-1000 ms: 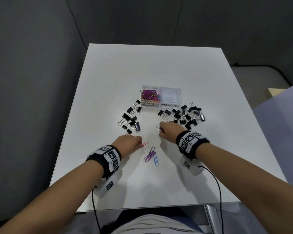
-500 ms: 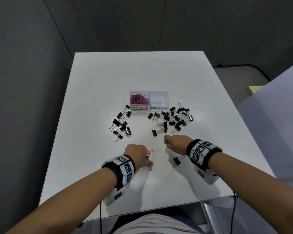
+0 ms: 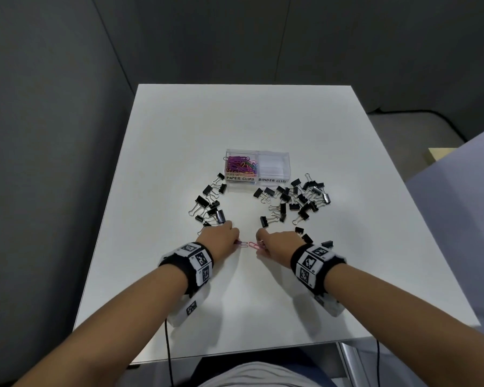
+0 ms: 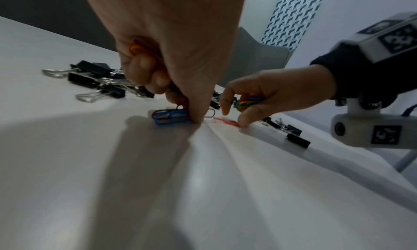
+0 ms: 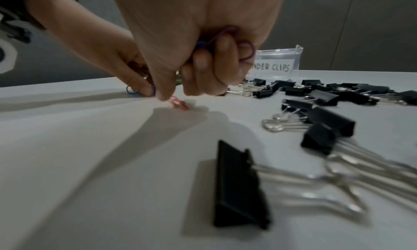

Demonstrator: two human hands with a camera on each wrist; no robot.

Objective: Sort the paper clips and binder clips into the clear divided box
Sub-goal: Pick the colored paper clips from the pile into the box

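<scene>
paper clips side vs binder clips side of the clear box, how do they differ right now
The paper clips compartment sits on the left of the box and holds a heap of coloured clips; the binder clips compartment on the right looks empty. Its label reads PAPER CLIPS, the other BINDER CLIPS. The black binder clips lie loose on the table. Both compartments are clear-walled, open-topped and look alike in size.

Bare forearms, no sleeves. Each wrist wears a black wristband (image 3: 192, 270) ringed with white blocks carrying black square fiducial markers. Right wristband (image 3: 312, 263) same. Under each wrist hangs a white camera housing (image 4: 370, 133) with a small round lens and its own marker; thin black cable (image 3: 168, 350) trails off it. Light grey garment at the torso.
</scene>
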